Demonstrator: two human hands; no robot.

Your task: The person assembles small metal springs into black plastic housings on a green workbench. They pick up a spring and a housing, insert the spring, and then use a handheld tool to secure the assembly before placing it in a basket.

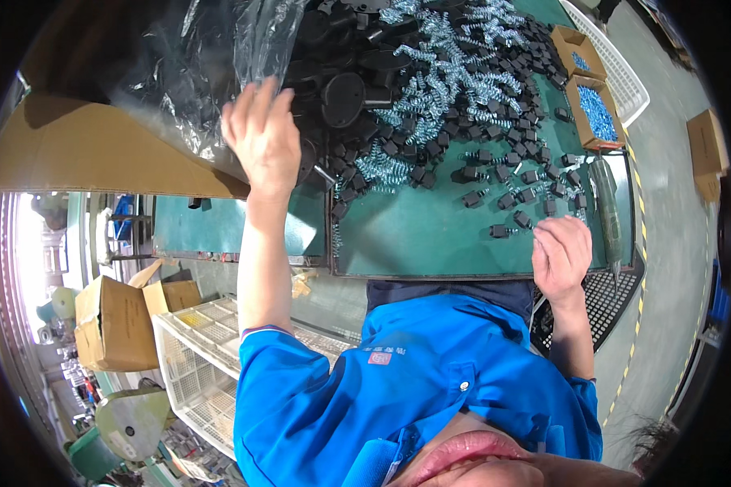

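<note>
My left hand (pixel 261 142) is raised at the upper left with its fingers stretched out and apart, nothing visible in it. Its fingertips are by a clear plastic bag (pixel 219 73) and a heap of black round-headed plastic parts (pixel 343 99). My right hand (pixel 562 256) is above the front right of the green table, fingers curled in; whatever they may hold is hidden. Just beyond it lie small black blocks (pixel 522 219), several with a spring attached. A large pile of metal coil springs (pixel 434 77) spreads over more such blocks farther back.
A green-handled screwdriver-like tool (pixel 605 203) lies along the right table edge (pixel 632 215). Behind it are cardboard boxes of small blue pieces (pixel 598 112) and a white crate (pixel 625 69). A large carton (pixel 114 146) is at left; white plastic baskets (pixel 195 357) stand below it.
</note>
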